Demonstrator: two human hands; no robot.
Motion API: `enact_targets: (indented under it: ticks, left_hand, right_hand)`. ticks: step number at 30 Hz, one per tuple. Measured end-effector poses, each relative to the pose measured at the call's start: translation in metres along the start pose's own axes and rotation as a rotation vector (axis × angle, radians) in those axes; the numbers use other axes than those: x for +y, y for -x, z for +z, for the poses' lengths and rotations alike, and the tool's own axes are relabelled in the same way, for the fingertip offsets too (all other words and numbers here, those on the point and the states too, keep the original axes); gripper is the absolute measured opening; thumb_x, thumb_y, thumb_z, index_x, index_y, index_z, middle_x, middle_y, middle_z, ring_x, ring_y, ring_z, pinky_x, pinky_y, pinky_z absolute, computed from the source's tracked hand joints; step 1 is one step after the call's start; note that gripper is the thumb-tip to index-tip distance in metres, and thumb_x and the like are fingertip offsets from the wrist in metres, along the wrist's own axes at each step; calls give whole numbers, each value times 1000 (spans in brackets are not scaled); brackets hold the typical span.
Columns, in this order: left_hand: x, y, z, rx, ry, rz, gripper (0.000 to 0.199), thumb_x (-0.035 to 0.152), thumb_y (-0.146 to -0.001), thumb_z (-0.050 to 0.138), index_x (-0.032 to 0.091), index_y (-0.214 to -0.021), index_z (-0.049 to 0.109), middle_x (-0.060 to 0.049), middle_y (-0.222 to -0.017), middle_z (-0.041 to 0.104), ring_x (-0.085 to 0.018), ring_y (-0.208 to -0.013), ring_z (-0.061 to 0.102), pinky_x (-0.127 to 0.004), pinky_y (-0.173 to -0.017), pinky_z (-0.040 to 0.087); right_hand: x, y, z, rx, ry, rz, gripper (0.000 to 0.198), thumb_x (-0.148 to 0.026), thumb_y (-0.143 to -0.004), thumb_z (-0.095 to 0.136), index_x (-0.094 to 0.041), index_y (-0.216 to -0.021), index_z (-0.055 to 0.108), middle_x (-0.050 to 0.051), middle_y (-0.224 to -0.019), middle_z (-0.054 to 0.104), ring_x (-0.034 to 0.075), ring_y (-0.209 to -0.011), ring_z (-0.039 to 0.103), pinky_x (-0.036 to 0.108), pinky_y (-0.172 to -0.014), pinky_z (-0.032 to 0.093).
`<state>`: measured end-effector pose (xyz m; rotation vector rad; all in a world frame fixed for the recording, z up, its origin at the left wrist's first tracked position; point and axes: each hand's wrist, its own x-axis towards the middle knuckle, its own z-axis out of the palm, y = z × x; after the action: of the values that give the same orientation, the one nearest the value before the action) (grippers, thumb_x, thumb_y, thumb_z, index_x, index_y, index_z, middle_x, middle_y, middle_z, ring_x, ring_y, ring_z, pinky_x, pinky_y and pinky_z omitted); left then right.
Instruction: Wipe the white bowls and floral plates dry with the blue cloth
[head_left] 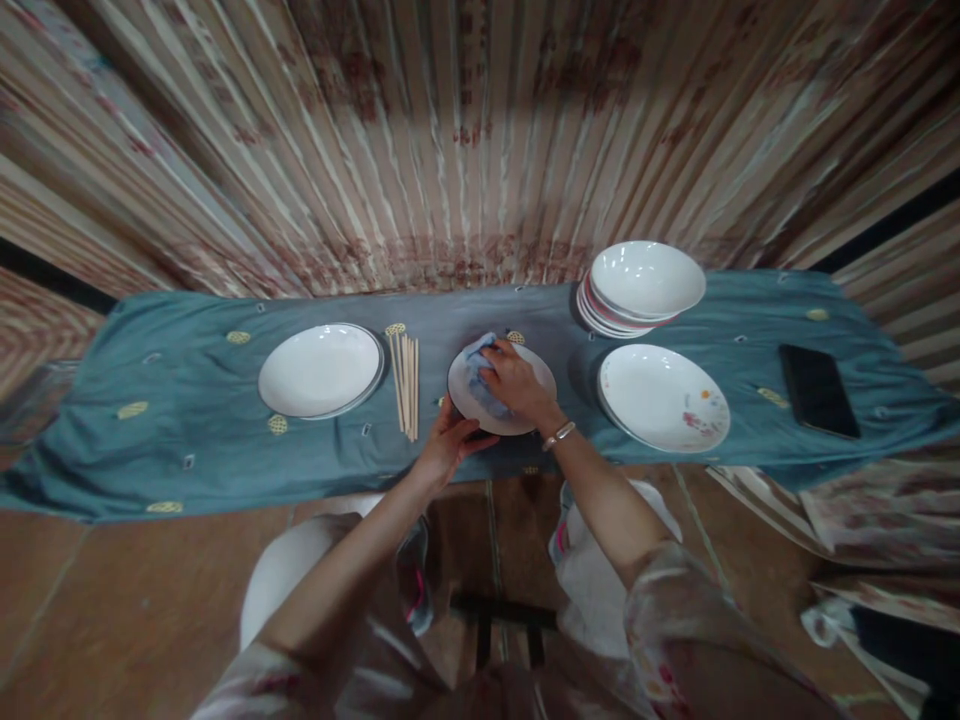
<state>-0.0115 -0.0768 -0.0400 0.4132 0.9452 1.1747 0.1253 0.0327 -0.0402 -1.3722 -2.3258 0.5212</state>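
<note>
A white plate (531,418) with a dark rim is in front of me at the middle of the table. My left hand (448,442) grips its near left edge, thumb on top and fingers underneath. Closed around a crumpled light-blue cloth (476,362), my right hand (516,382) presses it against the plate's upper surface. A bracelet (559,435) circles the right wrist. Several wooden chopsticks (407,385) lie side by side just left of the plate.
White plates (322,370) are stacked at the left. To the right sit flower-patterned plates (660,395), with a stack of white bowls (649,280) behind them. A black phone (817,390) lies far right on the green tablecloth (202,400). A patterned curtain (465,180) hangs behind the table.
</note>
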Motion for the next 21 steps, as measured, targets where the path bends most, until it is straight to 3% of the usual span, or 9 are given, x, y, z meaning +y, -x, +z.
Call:
enact_targets:
  ticks: [6,10,17,21]
  left_hand:
    - [0,0,1,-4,5,0,64,10,-69,75,28,-126,54,0,-104,66,-18,-92,65,-54,-91,56]
    - [-1,0,1,-5,-1,13,58,13,-67,78,27,-119,56,2,-96,67,-17,-86,66,-52,-89,57]
    - [-4,-2,-1,-35,-26,6,47,18,-61,83,19,-103,61,-1,-90,69,-21,-85,68,-51,-89,56]
    - [-3,0,-1,-25,-28,2,68,9,-56,83,23,-116,56,3,-87,68,-17,-78,68,-47,-86,58]
  right_hand:
    - [-8,0,10,-26,-217,-168,35,-15,-90,51,-14,-123,62,13,-137,55,23,-125,53,36,-110,39]
    - [-11,7,10,-113,-353,-251,32,-14,-87,54,-19,-115,69,9,-130,63,21,-123,56,38,-110,40]
    - [-1,28,-2,-317,-615,-236,26,-19,-88,58,-19,-109,73,9,-123,68,21,-116,62,36,-101,47]
    - [5,35,-11,-412,-739,-218,23,-24,-86,61,-19,-103,75,8,-119,70,21,-109,65,34,-96,49]
